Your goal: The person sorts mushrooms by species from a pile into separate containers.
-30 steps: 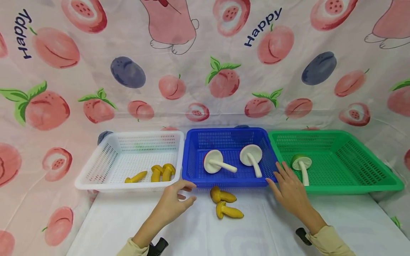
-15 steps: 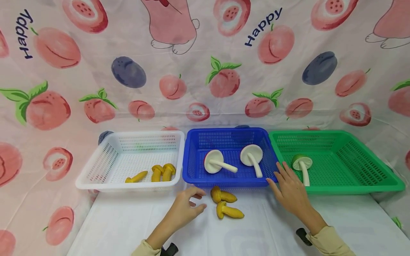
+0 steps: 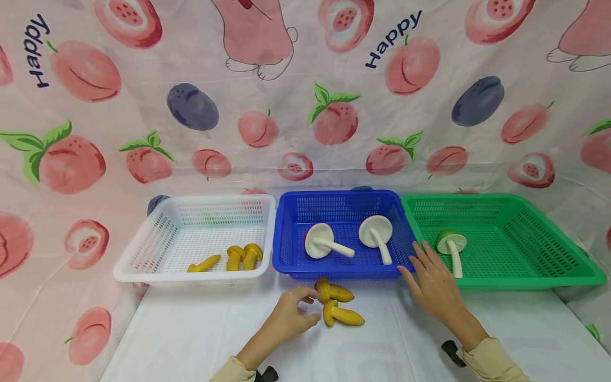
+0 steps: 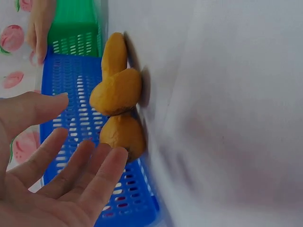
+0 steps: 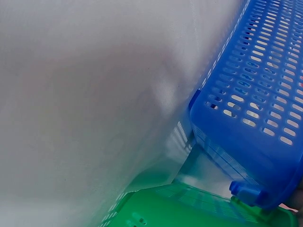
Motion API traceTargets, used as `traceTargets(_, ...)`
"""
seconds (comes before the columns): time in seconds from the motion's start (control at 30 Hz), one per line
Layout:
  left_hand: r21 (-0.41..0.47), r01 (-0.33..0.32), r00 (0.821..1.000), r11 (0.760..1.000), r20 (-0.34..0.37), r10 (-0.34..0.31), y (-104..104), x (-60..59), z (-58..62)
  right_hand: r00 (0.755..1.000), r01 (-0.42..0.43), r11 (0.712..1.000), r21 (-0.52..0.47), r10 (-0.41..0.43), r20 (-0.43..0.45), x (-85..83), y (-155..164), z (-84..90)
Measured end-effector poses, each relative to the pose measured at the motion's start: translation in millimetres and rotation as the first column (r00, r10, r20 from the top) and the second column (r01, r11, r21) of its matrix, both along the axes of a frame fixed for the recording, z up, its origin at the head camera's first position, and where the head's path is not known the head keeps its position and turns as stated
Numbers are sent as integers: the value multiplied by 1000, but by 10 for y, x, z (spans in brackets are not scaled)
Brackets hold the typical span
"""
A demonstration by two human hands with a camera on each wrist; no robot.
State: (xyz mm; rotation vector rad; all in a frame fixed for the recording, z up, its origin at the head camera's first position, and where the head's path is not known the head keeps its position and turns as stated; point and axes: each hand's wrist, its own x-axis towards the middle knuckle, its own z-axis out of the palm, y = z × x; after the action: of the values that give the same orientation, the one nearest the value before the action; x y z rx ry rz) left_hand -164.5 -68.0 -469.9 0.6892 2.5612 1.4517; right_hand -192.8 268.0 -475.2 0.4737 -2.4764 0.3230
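Two yellow toy mushrooms lie on the white table in front of the blue basket (image 3: 310, 275): a brown-capped mushroom (image 3: 340, 293) behind, an all-yellow mushroom (image 3: 347, 317) nearer. Just left of them is my left hand (image 3: 288, 315), its fingers loosely bent and apart from the thumb, holding nothing. In the left wrist view a fingertip (image 4: 116, 158) overlaps one mushroom cap (image 4: 122, 132); whether it touches, I cannot tell. My right hand (image 3: 435, 289) rests, fingers extended, at the front rims where the blue and green baskets meet.
A white basket (image 3: 191, 277) at left holds several yellow mushrooms (image 3: 234, 258). Two white-stemmed, red-edged mushrooms (image 3: 321, 241) lie in the blue basket. The green basket (image 3: 530, 283) holds one green-capped mushroom (image 3: 452, 244). A fruit-print cloth (image 3: 296, 106) hangs behind.
My left hand has moved right, from the front of the white basket to beside the two mushrooms on the table. My right hand has stayed in place.
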Motion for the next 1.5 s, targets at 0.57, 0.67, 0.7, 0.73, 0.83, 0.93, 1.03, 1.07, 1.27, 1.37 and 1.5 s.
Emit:
traceTargets(0.57, -91, 61, 998, 994, 10, -60, 271, -33, -193, 1000, -5, 1000, -1, 5, -15, 13, -24, 18)
traceTargets(0.67, -111, 50, 999, 993, -2, -50, 301, -37, -206, 1000, -8, 1000, -2, 8, -23, 13, -25, 12)
traceTargets(0.7, -119, 46, 999, 992, -6, -47, 311, -40, -212, 1000, -10, 1000, -3, 10, -25, 13, -27, 11)
traceTargets(0.73, -124, 42, 999, 991, -8, -43, 319, -42, -216, 1000, -10, 1000, -4, 10, -26, 12, -28, 10)
traceTargets(0.83, -134, 37, 999, 990, -15, -39, 342, -48, -221, 1000, -6, 1000, -4, 6, -28, 5, -27, 3)
traceTargets(0.93, -129, 42, 999, 991, -14, -44, 357, -48, -211, 1000, 2, 1000, -3, -2, -28, 0, -23, -3)
traceTargets(1.03, -122, 55, 998, 991, -15, -57, 366, -52, -202, 1000, 8, 1000, -4, -8, -28, -2, -20, -5)
traceTargets(1.07, -118, 59, 998, 991, -13, -61, 368, -50, -198, 1000, 8, 1000, -4, -8, -28, -1, -19, -6)
traceTargets(1.27, -123, 95, 995, 988, -2, -96, 360, -47, -197, 1000, 4, 1000, -9, -4, -31, 2, -18, -5)
traceTargets(1.37, -117, 120, 993, 986, 21, -118, 355, -42, -200, 999, 3, 1000, -14, -3, -32, 3, -16, -5)
traceTargets(1.5, -89, 145, 988, 985, 65, -139, 354, -27, -202, 1000, 6, 1000, -14, -6, -27, 5, -17, -5)
